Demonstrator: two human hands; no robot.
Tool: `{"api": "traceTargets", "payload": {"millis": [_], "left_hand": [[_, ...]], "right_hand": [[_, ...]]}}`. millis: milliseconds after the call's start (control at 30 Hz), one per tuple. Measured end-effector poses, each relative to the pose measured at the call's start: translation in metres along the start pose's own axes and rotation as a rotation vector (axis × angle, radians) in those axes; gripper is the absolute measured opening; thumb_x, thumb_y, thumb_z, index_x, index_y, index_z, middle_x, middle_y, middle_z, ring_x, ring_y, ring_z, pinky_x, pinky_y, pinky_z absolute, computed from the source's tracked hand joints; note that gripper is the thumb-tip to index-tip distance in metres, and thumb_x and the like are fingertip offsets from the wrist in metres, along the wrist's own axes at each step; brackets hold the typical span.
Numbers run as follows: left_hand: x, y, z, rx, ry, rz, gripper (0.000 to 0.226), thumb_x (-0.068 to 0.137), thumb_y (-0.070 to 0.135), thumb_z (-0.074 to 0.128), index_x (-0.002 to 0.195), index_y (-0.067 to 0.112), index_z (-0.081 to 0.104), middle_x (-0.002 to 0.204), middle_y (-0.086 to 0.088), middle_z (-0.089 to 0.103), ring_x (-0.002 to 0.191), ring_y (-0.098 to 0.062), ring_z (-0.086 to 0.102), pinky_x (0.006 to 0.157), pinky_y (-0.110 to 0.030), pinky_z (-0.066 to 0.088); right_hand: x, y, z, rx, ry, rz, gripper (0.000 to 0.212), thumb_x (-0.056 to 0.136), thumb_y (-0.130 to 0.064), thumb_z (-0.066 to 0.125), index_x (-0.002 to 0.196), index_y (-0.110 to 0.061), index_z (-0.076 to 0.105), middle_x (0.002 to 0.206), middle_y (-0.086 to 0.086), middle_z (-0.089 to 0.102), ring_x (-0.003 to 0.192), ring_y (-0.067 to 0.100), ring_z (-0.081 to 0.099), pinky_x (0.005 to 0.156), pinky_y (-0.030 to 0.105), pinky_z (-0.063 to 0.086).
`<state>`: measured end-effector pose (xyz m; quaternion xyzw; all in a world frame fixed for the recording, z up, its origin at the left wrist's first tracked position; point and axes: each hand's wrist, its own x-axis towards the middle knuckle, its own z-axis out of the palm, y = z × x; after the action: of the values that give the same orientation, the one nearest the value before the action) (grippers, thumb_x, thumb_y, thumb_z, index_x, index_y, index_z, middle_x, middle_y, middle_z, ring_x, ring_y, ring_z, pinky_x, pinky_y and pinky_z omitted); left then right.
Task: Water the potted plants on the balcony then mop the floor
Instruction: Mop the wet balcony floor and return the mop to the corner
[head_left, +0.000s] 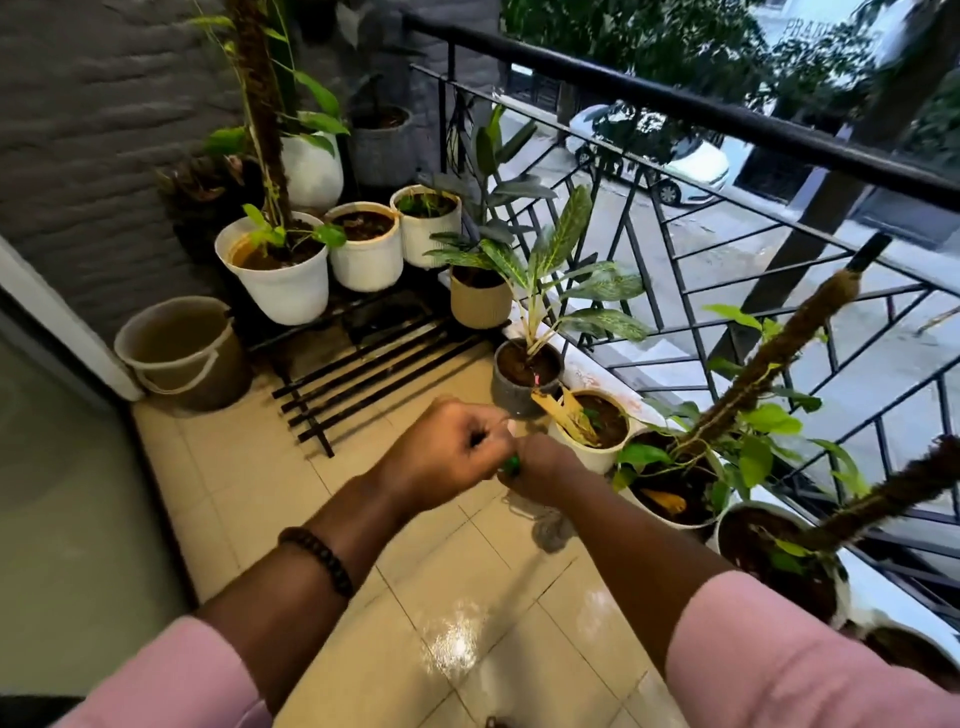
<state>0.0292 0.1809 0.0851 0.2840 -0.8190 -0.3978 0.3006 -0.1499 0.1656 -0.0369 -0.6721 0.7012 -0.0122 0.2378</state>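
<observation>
My left hand (447, 449) and my right hand (543, 467) meet over the tiled floor (395, 587), both with curled fingers. Between them shows a small green piece of a handle (511, 464), which both hands grip; most of it is hidden by the hands. Just below hangs a blurred grey stringy mop head (550, 527), close to the floor. Potted plants stand along the railing on the right: a grey pot with striped leaves (524, 384), a cream pot (592, 436) and a pot with a moss pole (675, 488).
A black metal rack (363, 364) at the back left carries several white pots (280, 280). A beige bucket (182, 353) stands by the wall. The black railing (727, 119) runs along the right. A wet patch (457, 634) shines on the tiles.
</observation>
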Motion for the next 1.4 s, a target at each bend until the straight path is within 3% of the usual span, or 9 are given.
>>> {"api": "traceTargets", "payload": {"millis": [133,233,333,533,733,900,1067,1233,1400], "left_hand": [[0.014,0.011,0.000,0.019,-0.038,-0.005,0.042,0.092,0.024,0.045,0.066,-0.005,0.060,0.063,-0.019,0.059,0.061,-0.029,0.056,0.062,-0.046,0.047],[0.011,0.015,0.008,-0.022,-0.046,0.022,0.050,0.090,0.032,0.045,0.063,-0.008,0.057,0.060,-0.024,0.057,0.058,-0.038,0.054,0.060,-0.050,0.047],[0.016,0.017,0.010,0.005,-0.095,0.061,0.051,0.088,0.036,0.042,0.062,-0.006,0.057,0.058,-0.021,0.055,0.054,-0.033,0.052,0.056,-0.048,0.046],[-0.003,0.002,0.004,-0.069,-0.009,-0.002,0.044,0.094,0.034,0.044,0.071,-0.001,0.059,0.068,-0.015,0.058,0.063,-0.030,0.060,0.057,-0.048,0.052],[-0.007,0.003,0.039,-0.018,-0.047,0.016,0.046,0.093,0.031,0.044,0.068,-0.006,0.054,0.059,-0.019,0.050,0.053,-0.032,0.048,0.050,-0.048,0.040],[-0.002,0.011,0.044,-0.029,-0.048,0.009,0.050,0.090,0.034,0.041,0.064,-0.008,0.053,0.059,-0.025,0.049,0.054,-0.037,0.048,0.052,-0.049,0.040],[0.004,0.031,0.041,-0.040,-0.098,0.023,0.049,0.084,0.035,0.042,0.062,-0.006,0.057,0.058,-0.024,0.056,0.056,-0.038,0.055,0.054,-0.050,0.047],[0.003,0.052,0.028,-0.094,-0.103,-0.018,0.046,0.085,0.034,0.047,0.062,-0.004,0.058,0.053,-0.005,0.060,0.060,-0.038,0.065,0.056,-0.045,0.055],[-0.002,0.078,0.036,-0.177,-0.010,0.006,0.045,0.092,0.018,0.040,0.063,-0.012,0.056,0.048,-0.002,0.055,0.051,-0.042,0.054,0.060,-0.063,0.052]], "right_hand": [[-0.004,0.008,-0.007,0.090,-0.002,0.034,0.028,0.088,-0.032,0.063,0.113,-0.020,0.067,0.105,0.007,0.069,0.094,0.024,0.064,0.084,0.037,0.055],[-0.019,0.020,0.005,0.243,0.021,0.044,0.026,0.088,-0.034,0.066,0.109,-0.019,0.068,0.102,0.008,0.071,0.093,0.025,0.066,0.085,0.040,0.054],[-0.024,0.020,0.017,0.362,0.128,0.066,0.025,0.088,-0.032,0.068,0.105,-0.015,0.070,0.100,0.010,0.073,0.094,0.027,0.066,0.084,0.038,0.052],[-0.014,0.019,0.005,0.146,0.003,0.018,0.028,0.089,-0.038,0.065,0.108,-0.017,0.066,0.089,0.000,0.061,0.080,0.015,0.057,0.067,0.028,0.043],[-0.024,0.042,0.017,0.075,-0.029,0.054,0.022,0.090,-0.032,0.065,0.102,-0.014,0.068,0.097,0.007,0.069,0.086,0.022,0.063,0.070,0.029,0.044],[-0.035,0.040,0.029,0.282,0.089,0.168,0.021,0.090,-0.030,0.064,0.102,-0.013,0.067,0.100,0.010,0.070,0.078,0.020,0.055,0.066,0.026,0.036],[-0.050,0.029,0.033,0.435,0.247,0.265,0.022,0.088,-0.024,0.067,0.103,-0.008,0.072,0.101,0.016,0.071,0.093,0.032,0.066,0.067,0.025,0.036],[-0.071,0.018,0.025,0.389,0.295,0.282,0.025,0.086,-0.035,0.067,0.104,-0.018,0.072,0.083,0.004,0.063,0.078,0.024,0.060,0.065,0.025,0.039],[-0.106,0.025,0.008,0.192,0.232,0.205,0.033,0.086,-0.043,0.063,0.109,-0.019,0.066,0.084,-0.002,0.053,0.078,0.020,0.054,0.060,0.025,0.037]]}}
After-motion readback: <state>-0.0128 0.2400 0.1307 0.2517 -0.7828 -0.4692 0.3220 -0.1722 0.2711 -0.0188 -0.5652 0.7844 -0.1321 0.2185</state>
